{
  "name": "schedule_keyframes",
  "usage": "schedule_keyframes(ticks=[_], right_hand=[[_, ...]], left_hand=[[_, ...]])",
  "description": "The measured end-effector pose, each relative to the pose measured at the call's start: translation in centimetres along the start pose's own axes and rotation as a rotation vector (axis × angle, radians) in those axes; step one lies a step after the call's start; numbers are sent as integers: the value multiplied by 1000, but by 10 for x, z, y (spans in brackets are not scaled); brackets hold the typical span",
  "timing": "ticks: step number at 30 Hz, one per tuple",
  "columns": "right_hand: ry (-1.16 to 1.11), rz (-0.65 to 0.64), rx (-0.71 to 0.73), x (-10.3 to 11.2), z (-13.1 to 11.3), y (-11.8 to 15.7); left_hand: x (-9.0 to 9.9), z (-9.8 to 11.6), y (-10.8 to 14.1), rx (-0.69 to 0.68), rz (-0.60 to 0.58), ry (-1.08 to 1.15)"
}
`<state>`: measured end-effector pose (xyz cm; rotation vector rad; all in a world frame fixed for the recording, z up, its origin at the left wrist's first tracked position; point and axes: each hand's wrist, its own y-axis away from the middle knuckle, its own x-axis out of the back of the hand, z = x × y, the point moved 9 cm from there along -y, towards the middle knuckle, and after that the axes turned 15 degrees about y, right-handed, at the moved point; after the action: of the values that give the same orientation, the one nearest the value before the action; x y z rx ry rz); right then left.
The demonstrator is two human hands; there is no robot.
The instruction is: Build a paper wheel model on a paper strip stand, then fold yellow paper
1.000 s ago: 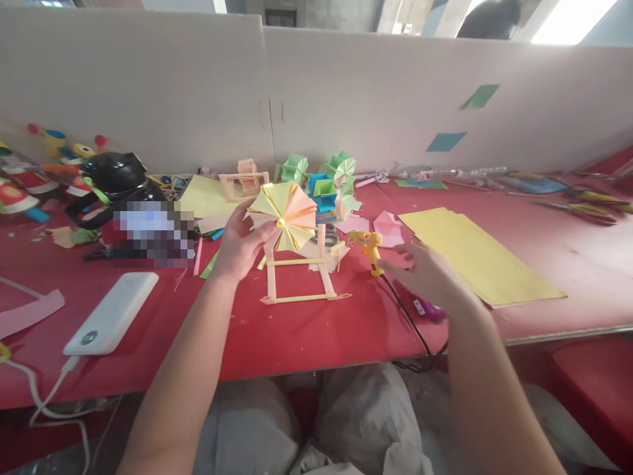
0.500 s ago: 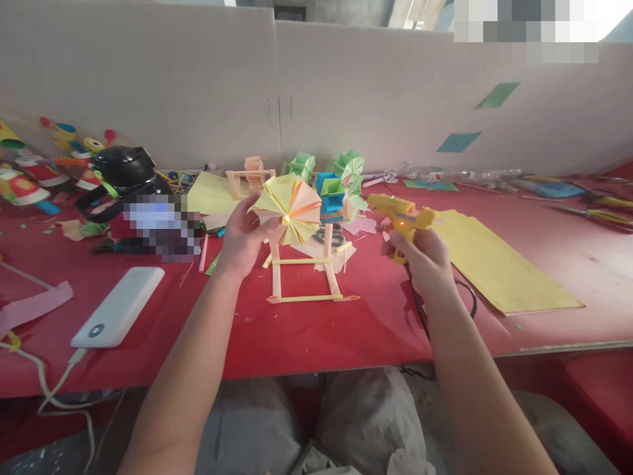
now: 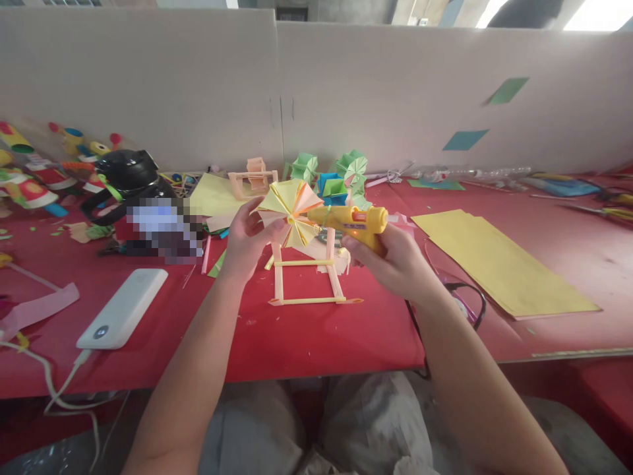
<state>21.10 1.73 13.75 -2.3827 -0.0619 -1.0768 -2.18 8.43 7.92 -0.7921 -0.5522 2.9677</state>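
Pinched in my left hand is a folded paper wheel with yellow, orange and pale pink segments, its flat face toward me. My right hand is wrapped round a yellow hot glue gun, which points left. The nozzle is close to the wheel's middle; whether it touches I cannot tell. Just below the wheel stands a frame of rolled paper sticks, pink uprights with yellow crossbars. Scissors and pink paper scraps lie partly hidden behind the frame and the glue gun.
Finished-looking paper wheels in green and blue stand at the back. Yellow paper sheets lie on the right. A white power bank with a cable is on the left, near a black object. A grey partition closes off the far side.
My right hand has brought the glue gun leftward, so its nozzle is now near the wheel's centre. My left hand still holds the wheel in about the same spot.
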Motion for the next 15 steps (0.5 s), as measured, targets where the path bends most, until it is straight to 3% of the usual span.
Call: schedule_keyframes(ticks=[15], right_hand=[[221, -31, 1, -2, -23, -2]], left_hand=[[0, -4, -2, -54, -69, -31]])
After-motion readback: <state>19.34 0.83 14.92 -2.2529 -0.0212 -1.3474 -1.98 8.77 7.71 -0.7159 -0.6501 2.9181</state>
